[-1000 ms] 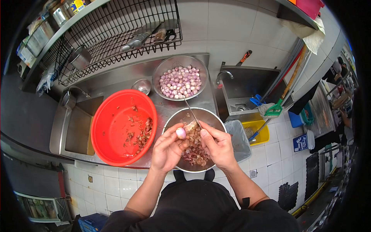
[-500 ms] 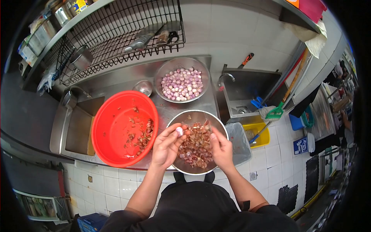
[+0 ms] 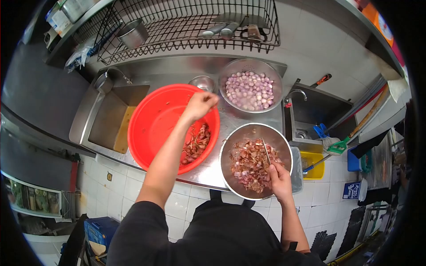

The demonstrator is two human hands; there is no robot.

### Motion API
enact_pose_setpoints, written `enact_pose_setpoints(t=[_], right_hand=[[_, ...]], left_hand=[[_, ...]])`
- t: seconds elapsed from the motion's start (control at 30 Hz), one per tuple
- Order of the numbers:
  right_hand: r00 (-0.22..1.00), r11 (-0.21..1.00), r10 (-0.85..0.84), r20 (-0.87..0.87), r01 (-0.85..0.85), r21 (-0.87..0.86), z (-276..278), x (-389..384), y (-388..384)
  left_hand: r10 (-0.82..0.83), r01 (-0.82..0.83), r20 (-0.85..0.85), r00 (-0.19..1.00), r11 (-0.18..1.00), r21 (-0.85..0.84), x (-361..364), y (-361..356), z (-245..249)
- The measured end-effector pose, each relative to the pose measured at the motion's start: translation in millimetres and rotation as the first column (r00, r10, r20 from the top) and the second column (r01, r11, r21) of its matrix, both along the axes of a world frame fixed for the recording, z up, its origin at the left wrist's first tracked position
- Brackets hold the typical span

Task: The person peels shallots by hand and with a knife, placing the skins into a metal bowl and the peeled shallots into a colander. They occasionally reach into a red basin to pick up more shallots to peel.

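My right hand [image 3: 280, 181] grips a small knife [image 3: 266, 151], its thin blade pointing up and away over the steel bowl [image 3: 225, 172]. Brown and reddish shallot skins [image 3: 248, 166] fill much of that bowl. My left hand [image 3: 200, 106] is stretched over the right rim of the red basin [image 3: 148, 133], toward the colander [image 3: 277, 84] at the back. Its fingers are curled together, and what they hold, if anything, is hidden. Peeled pinkish shallots [image 3: 250, 88] lie in the colander. Unpeeled shallots [image 3: 195, 144] are heaped at the basin's right side, partly behind my left forearm.
A small metal bowl [image 3: 203, 83] sits behind the basin. Sinks lie to the left [image 3: 108, 119] and right [image 3: 317, 111]. Above the counter hangs a black wire rack [image 3: 177, 37] with utensils. A yellow bucket [image 3: 316, 166] and a mop [image 3: 341, 144] stand at right.
My left hand, which held a peeled shallot over the steel bowl, has moved away from me over the basin's rim. My right hand stays at the bowl. The view has shifted left.
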State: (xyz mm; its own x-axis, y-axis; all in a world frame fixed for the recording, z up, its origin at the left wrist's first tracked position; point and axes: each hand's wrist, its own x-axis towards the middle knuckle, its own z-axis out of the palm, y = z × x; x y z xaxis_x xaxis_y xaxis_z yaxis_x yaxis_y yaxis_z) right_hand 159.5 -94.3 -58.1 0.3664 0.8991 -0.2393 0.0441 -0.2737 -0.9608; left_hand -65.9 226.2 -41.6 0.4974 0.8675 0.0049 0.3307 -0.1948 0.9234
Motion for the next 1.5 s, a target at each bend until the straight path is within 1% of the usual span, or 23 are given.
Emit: enact_pose_setpoints(t=[0.1,0.17,0.23,0.33,0.37,0.43,0.47,0.53,0.67,0.73,0.87,0.93,1.07,1.13,1.17,1.23,1.27,1.3,1.33,1.37,1.4,1.43,1.5], right_hand=[[1.0,0.994,0.002,-0.016,-0.004,-0.111,-1.0,-7.6,-0.9],[0.998,0.995,0.043,0.044,-0.039,-0.089,-14.2,-9.9,1.7],[0.994,0.993,0.077,0.075,-0.07,-0.093,-17.4,-15.8,4.8],[0.988,0.986,0.12,0.101,-0.106,-0.129,-13.1,-23.9,14.2],[0.987,0.985,0.126,0.103,-0.112,-0.131,-11.5,-28.2,17.5],[0.983,0.992,0.127,0.136,-0.126,-0.012,-8.7,-39.2,25.5],[0.982,0.991,0.13,0.135,-0.131,-0.007,-7.9,-42.7,28.3],[0.983,0.991,0.131,0.13,-0.131,-0.01,-7.3,-46.8,30.4],[0.984,0.989,0.135,0.112,-0.141,0.041,-22.5,-44.4,28.9],[0.988,0.99,0.139,0.065,-0.136,-0.044,-12.6,-44.8,27.5],[0.987,0.987,0.153,0.045,-0.155,0.032,-13.9,-38.3,21.9],[0.985,0.984,0.147,0.092,-0.155,0.085,-12.0,-32.5,20.5],[0.983,0.982,0.159,0.087,-0.167,0.088,-7.8,-27.3,14.2],[0.974,0.974,0.181,0.139,-0.198,0.114,-6.0,-24.2,13.7],[0.97,0.97,0.215,0.114,-0.226,0.094,0.5,-24.1,12.1],[0.963,0.963,0.252,0.092,-0.259,0.08,5.6,-21.3,12.3],[0.961,0.96,0.258,0.095,-0.267,0.09,5.5,-20.3,11.1],[0.959,0.956,0.266,0.096,-0.275,0.099,5.3,-19.3,9.0],[0.958,0.954,0.271,0.095,-0.28,0.102,6.0,-17.4,7.6],[0.956,0.956,0.275,0.103,-0.283,0.082,7.2,-15.7,6.6],[0.955,0.957,0.277,0.109,-0.284,0.062,7.6,-14.4,5.7],[0.955,0.956,0.278,0.106,-0.286,0.067,5.6,-13.1,4.6],[0.962,0.96,0.268,0.055,-0.271,0.064,-1.3,-11.6,1.3]], left_hand=[[-0.2,0.195,-0.4,0.895,0.979,-0.053,-55.3,1.2,-66.7],[-0.379,0.339,-0.616,0.691,0.922,-0.188,-75.7,-21.1,-95.6],[-0.362,0.381,-0.8,0.479,0.906,-0.182,-78.9,-58.3,-89.6],[-0.331,0.318,-0.83,0.45,0.927,-0.197,-82.7,-60.0,-96.5],[-0.33,0.312,-0.828,0.454,0.929,-0.198,-82.9,-60.1,-97.2],[-0.282,0.271,-0.68,0.677,0.954,-0.126,-81.5,-59.1,-88.3],[-0.276,0.267,-0.682,0.677,0.956,-0.122,-80.8,-56.1,-95.3],[-0.35,0.267,-0.512,0.785,0.936,-0.231,-79.3,-50.6,-114.8],[-0.374,0.24,-0.548,0.748,0.923,-0.302,-78.2,-50.7,-116.8],[-0.403,0.341,-0.596,0.694,0.914,-0.222,-78.6,-54.9,-111.7],[-0.316,0.374,-0.658,0.684,0.926,-0.055,-83.0,-56.6,-114.6],[-0.088,0.132,-0.495,0.864,0.99,0.054,-89.2,-56.9,-97.0],[-0.007,-0.008,-0.501,0.866,1.0,-0.028,-87.0,-68.7,-96.2],[-0.245,0.379,-0.56,0.792,0.915,0.136,-84.3,-68.2,-124.6],[-0.238,0.375,-0.562,0.792,0.916,0.141,-81.8,-68.1,-127.1],[-0.282,0.284,-0.649,0.707,0.953,-0.105,-67.9,-70.3,-108.2],[-0.277,0.28,-0.65,0.707,0.955,-0.102,-68.2,-63.6,-115.2],[-0.224,0.061,-0.538,0.812,0.951,-0.303,-71.8,-53.1,-131.0],[-0.122,-0.13,-0.436,0.892,0.853,-0.505,-73.2,-50.5,-130.7],[-0.115,-0.136,-0.439,0.891,0.855,-0.501,-79.5,-52.2,-130.4],[-0.051,-0.05,-0.538,0.841,0.984,-0.172,-84.5,-60.0,-119.4],[0.046,0.073,-0.607,0.793,0.983,0.169,-87.0,-66.9,-111.2],[0.025,0.082,-0.63,0.776,0.987,0.14,-87.6,-72.3,-110.9]])
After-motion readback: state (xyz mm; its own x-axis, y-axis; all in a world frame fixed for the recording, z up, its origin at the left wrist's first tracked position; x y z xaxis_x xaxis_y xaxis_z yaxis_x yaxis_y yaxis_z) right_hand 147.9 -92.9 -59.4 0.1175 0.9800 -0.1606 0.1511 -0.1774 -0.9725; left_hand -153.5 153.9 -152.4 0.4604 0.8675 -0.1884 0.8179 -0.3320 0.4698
